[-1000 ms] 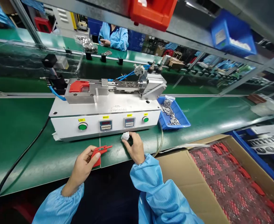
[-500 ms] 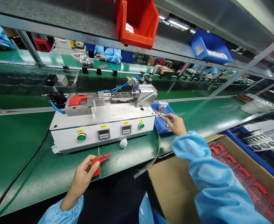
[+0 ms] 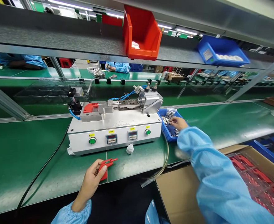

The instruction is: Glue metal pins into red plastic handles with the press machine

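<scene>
Pins (image 3: 165, 120) remain plentiful in the blue bin (image 3: 168, 133) beneath our right hand (image 3: 178, 123), nearly closed, perhaps around one; we cannot be certain. Our left hand (image 3: 91, 180) pinches one red part (image 3: 104, 176), held clear of the machine (image 3: 118, 129) beyond it, where a second red part (image 3: 87, 108) already lies seated.

Factory, with long green workbenches (image 3: 209, 121)
</scene>
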`<state>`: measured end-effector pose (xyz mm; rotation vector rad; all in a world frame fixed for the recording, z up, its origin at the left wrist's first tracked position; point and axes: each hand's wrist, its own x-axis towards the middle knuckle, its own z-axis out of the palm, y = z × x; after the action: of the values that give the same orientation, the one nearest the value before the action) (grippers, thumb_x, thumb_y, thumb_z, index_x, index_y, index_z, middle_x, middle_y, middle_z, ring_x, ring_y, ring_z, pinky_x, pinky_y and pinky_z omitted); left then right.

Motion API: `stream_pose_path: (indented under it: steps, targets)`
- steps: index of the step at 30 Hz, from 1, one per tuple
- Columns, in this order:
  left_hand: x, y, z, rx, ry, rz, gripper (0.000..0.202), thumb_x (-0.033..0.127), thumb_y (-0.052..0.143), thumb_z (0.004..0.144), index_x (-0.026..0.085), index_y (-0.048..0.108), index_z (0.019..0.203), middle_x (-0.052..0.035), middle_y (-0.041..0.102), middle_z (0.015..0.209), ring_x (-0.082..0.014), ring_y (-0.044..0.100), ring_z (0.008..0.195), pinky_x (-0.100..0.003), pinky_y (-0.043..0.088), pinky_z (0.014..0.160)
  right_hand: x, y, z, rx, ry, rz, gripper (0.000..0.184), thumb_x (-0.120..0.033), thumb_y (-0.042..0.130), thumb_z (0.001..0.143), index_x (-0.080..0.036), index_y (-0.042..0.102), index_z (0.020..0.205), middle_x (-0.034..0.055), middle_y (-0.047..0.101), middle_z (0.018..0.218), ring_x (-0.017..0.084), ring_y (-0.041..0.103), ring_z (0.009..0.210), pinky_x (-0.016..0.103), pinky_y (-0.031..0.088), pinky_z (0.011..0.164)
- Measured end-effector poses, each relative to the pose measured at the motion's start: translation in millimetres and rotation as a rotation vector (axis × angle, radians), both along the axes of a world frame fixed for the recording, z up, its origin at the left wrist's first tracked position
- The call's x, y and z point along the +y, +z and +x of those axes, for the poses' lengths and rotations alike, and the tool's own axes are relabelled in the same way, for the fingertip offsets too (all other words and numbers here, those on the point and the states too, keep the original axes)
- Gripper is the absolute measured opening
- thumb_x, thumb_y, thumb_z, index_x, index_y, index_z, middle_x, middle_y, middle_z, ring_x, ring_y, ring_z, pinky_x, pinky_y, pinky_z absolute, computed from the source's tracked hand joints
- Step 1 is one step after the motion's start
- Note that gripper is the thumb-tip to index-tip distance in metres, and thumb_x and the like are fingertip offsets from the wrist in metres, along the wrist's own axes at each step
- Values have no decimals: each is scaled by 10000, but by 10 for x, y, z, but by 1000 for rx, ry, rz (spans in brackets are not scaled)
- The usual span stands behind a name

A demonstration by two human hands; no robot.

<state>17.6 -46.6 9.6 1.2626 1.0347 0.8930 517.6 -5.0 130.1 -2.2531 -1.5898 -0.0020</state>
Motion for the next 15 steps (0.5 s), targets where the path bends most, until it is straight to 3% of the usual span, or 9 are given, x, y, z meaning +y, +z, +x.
stream_pose_path:
  steps: [6,11,15]
  targets:
    - [17,-19,18,-14,-63,-25,482,666,695,894,186,641,894,28,549,699,-143,498,623,-246,428,603,-408,401,-503,470,236,201,578,-753,800,742,-199,718,884,81,732,874,224,698,804,393,622,788]
    - [55,-3,50,-4,-64,7,479,664,668,908,187,638,879,28,542,677,-145,487,613,-248,413,595,-498,676,-1048,522,346,249,553,-738,832,731,-224,723,902,78,732,904,228,701,834,388,632,816]
    - [93,4,99,-75,-78,5,489,669,686,897,184,629,864,21,546,690,-142,484,630,-242,392,595,-253,802,-1557,468,546,248,458,-672,778,840,-267,772,1055,80,745,907,236,712,818,386,638,789]
